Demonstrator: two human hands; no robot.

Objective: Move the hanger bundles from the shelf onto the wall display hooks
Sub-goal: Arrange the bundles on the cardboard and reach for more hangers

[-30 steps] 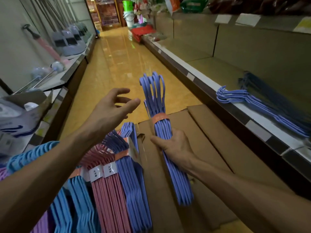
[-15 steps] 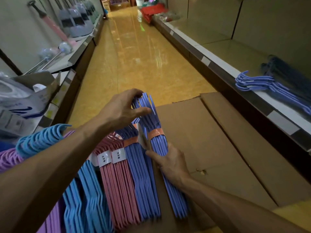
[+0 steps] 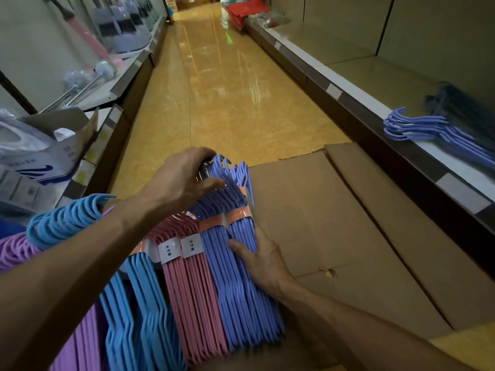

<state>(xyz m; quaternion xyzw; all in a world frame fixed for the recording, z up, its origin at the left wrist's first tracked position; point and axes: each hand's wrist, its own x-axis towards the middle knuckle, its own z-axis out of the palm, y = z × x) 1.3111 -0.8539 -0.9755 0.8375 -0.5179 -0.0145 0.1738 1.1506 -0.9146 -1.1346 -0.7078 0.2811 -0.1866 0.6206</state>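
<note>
A periwinkle hanger bundle (image 3: 250,285) with an orange band lies at the right end of a row of bundles on flat cardboard (image 3: 334,223). My right hand (image 3: 263,263) rests on its shafts with fingers spread flat. My left hand (image 3: 184,178) curls over the hook ends of the periwinkle bundles. Beside them lie pink bundles (image 3: 192,298), light blue bundles (image 3: 139,317) and a purple bundle (image 3: 85,344). On the right shelf (image 3: 455,167) lie another periwinkle bundle (image 3: 439,132) and a dark blue bundle (image 3: 460,105).
The yellow aisle floor (image 3: 227,84) runs ahead between the shelves. On the left shelf stand brooms and brushes (image 3: 120,30), a cardboard box with white packs (image 3: 34,156). Red goods (image 3: 246,9) sit at the aisle's far end.
The periwinkle bundle, held upright in my right hand a second ago, now lies flat against the row. My left hand came down onto the hook ends. The view tilted downward.
</note>
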